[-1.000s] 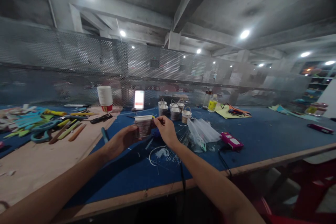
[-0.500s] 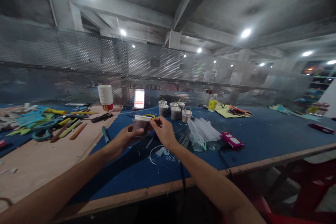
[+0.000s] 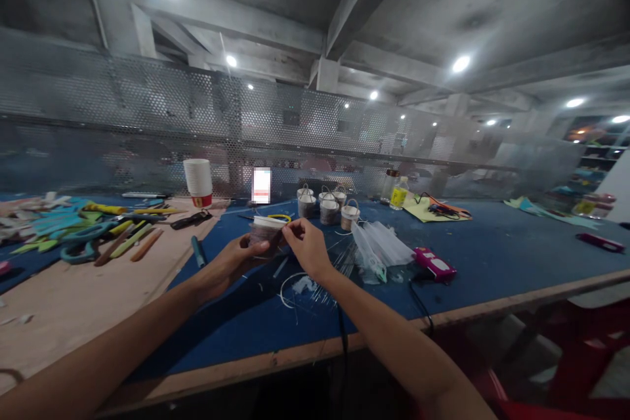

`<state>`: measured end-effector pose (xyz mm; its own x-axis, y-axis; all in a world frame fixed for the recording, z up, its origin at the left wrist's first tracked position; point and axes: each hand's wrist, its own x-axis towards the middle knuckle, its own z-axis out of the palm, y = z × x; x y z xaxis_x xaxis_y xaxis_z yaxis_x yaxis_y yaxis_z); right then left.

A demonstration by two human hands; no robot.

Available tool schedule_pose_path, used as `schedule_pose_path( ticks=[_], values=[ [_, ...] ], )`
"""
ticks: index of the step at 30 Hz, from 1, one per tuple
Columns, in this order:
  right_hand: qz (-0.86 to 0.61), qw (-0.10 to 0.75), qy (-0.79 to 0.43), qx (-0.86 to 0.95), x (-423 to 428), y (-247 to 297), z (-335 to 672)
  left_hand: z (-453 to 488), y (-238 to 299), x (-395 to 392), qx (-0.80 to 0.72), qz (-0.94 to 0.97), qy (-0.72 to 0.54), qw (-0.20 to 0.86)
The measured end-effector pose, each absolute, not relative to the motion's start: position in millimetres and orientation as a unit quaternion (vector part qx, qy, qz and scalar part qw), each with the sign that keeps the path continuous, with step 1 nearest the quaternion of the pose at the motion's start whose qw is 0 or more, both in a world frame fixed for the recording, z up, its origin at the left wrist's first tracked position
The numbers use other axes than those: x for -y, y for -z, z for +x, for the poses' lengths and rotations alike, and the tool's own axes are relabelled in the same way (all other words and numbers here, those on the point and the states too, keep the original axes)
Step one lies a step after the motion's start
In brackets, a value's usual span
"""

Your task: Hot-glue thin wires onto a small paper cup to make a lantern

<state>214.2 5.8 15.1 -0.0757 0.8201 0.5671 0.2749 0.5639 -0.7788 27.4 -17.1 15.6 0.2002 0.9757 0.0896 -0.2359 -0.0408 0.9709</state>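
My left hand [image 3: 235, 264] is wrapped round a small paper cup [image 3: 267, 231] with a white rim and a brown, cord-like covering. It holds the cup slightly tilted above the blue table. At the cup's right side, just below the rim, the fingers of my right hand [image 3: 309, 249] are pinched together; anything between them is too small to make out. Behind the cup lies a tool with a yellow handle [image 3: 280, 216], partly hidden. Several similar covered cups with looped handles [image 3: 329, 211] stand further back, to the right of my hands.
Thin clear strands [image 3: 335, 279] and a plastic bag [image 3: 381, 246] lie right of my hands, near a magenta box [image 3: 436, 264]. A stack of paper cups [image 3: 197, 180], scissors [image 3: 86, 246] and glue sticks [image 3: 146, 246] occupy the left. Perforated metal panels [image 3: 275, 118] rise behind.
The cup has turned or tilted slightly in my left hand. My right fingers stay at its side, with only a tiny shift.
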Motion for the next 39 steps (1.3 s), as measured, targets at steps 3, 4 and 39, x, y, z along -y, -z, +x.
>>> schedule_pose_path(
  ticks=[3, 4, 39],
  values=[
    [-0.390, 0.557, -0.247, 0.690, -4.9, -15.9, 214.2, 27.2, -16.9, 17.7, -0.365, 0.505, -0.516, 0.587],
    [-0.386, 0.560, -0.249, 0.690, -4.9, -15.9, 214.2, 27.1, -17.1, 17.7, -0.365, 0.504, -0.517, 0.587],
    [-0.297, 0.467, -0.262, 0.791, 0.0, -13.4, 214.4, 13.4, -18.9, 13.7, -0.289, 0.481, -0.511, 0.651]
  ],
)
